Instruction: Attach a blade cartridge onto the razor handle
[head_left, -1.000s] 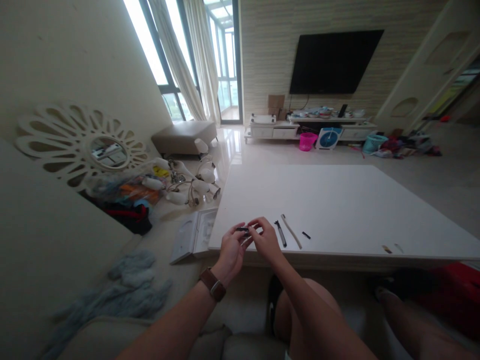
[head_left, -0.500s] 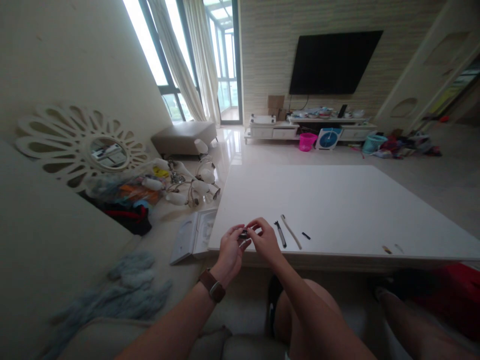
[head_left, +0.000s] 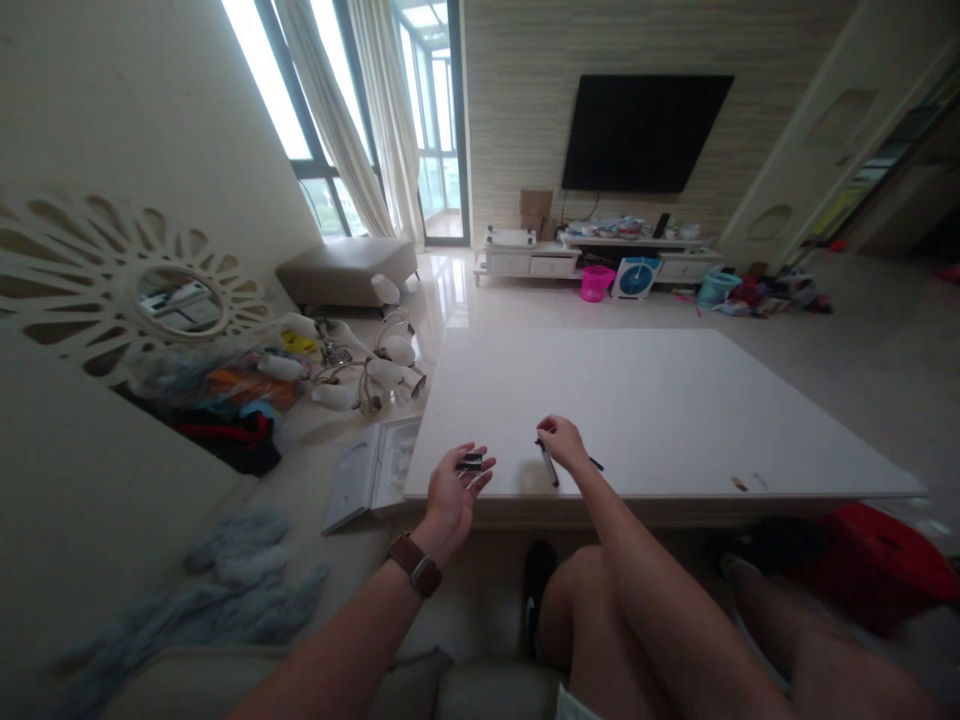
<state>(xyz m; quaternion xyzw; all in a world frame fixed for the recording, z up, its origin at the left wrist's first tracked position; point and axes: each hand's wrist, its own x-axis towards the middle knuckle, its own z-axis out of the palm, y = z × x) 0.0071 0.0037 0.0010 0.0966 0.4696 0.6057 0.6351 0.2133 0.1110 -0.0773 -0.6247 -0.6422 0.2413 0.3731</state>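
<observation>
My left hand (head_left: 452,492), a brown-strapped watch (head_left: 415,565) on its wrist, holds a small dark rectangular piece (head_left: 470,462) with pale edges between thumb and fingers. The other fingers are loosely spread above the near-left edge of the white table (head_left: 637,400). My right hand (head_left: 562,441) pinches the upper end of a slim dark-grey handle (head_left: 549,465), which resembles a razor handle. A shadow falls on the tabletop to its left. Partly behind my right forearm lies a short black strip (head_left: 597,464). The pale toothbrush-like stick is hidden from sight.
Two small items, one a brown-and-yellow piece (head_left: 740,483), lie toward the table's right. On the floor left of the table are an opened white box (head_left: 352,475) and a chandelier (head_left: 367,375). A red object (head_left: 885,560) sits by another person's leg at right.
My right hand has left the small dark piece and moved right, onto the slim handle. My left hand keeps the piece. The view has turned slightly right.
</observation>
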